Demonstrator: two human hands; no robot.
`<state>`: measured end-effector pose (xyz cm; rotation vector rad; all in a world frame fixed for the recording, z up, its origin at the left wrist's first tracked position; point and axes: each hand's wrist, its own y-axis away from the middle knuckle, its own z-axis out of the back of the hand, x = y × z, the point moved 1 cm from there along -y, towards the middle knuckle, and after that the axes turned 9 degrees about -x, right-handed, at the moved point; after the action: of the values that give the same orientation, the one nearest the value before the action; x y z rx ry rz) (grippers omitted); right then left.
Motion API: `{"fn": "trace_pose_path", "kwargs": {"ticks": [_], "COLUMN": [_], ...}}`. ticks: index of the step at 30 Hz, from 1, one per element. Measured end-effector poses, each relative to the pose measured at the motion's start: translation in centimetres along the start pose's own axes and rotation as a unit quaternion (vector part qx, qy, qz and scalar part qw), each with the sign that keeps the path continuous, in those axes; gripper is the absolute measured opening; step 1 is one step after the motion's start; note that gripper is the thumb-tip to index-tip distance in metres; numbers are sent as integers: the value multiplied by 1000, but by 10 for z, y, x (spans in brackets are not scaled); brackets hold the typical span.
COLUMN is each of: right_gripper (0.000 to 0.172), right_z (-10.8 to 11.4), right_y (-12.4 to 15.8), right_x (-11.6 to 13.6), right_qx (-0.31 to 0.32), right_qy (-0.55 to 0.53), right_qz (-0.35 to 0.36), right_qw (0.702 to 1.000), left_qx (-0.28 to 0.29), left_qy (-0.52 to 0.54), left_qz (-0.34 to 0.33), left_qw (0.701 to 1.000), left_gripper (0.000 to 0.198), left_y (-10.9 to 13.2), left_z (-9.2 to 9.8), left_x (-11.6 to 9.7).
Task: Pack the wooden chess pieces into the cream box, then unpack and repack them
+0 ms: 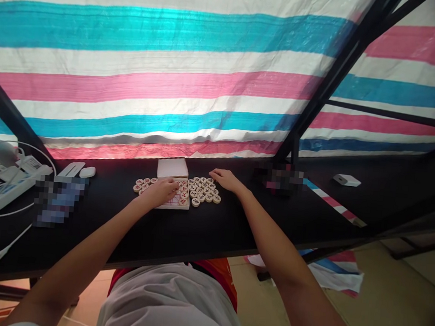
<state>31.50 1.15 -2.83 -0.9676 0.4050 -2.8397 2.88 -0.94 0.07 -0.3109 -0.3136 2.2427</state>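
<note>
My left hand (158, 192) is over the left part of an open white box (171, 208), its fingers pinched on a xiangqi piece (178, 184) near the box's middle. Inside, red-marked round pieces (184, 195) line the right side, above a paper printed with red lines. Part of the box's inside is hidden by that hand. My right hand (225, 179) rests at the far right edge of a group of black-marked pieces (202, 189), fingers stretched out and holding nothing visible. More red-marked pieces (138, 184) lie left of the box, partly behind my left hand.
The box's white lid (173, 167) stands raised at the back. On the black table (204, 237) are a power strip (8, 191) with cables, a white earphone case (87, 172), a blurred blue item (62, 201) and a white charger (346, 180). Striped sheeting (170, 89) hangs behind.
</note>
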Motion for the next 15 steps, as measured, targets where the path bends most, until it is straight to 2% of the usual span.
{"fn": "trace_pose_path", "kwargs": {"ticks": [7,11,13,15], "right_gripper": [32,32,32,32], "right_z": [0,0,0,1], "right_y": [0,0,0,1], "right_x": [0,0,1,1], "right_qx": [3,2,2,3], "right_qy": [-1,0,-2,-1], "right_qz": [-5,-1,-2,-2], "right_qw": [1000,1000,1000,1000], "left_qx": [-26,-19,-26,-50], "left_qy": [18,26,41,65], "left_qz": [18,11,11,15], "left_qw": [999,999,999,996], "left_gripper": [17,17,20,24], "left_y": [2,3,3,7], "left_z": [-7,-12,-7,7], "left_x": [-2,-6,-7,-6]}}
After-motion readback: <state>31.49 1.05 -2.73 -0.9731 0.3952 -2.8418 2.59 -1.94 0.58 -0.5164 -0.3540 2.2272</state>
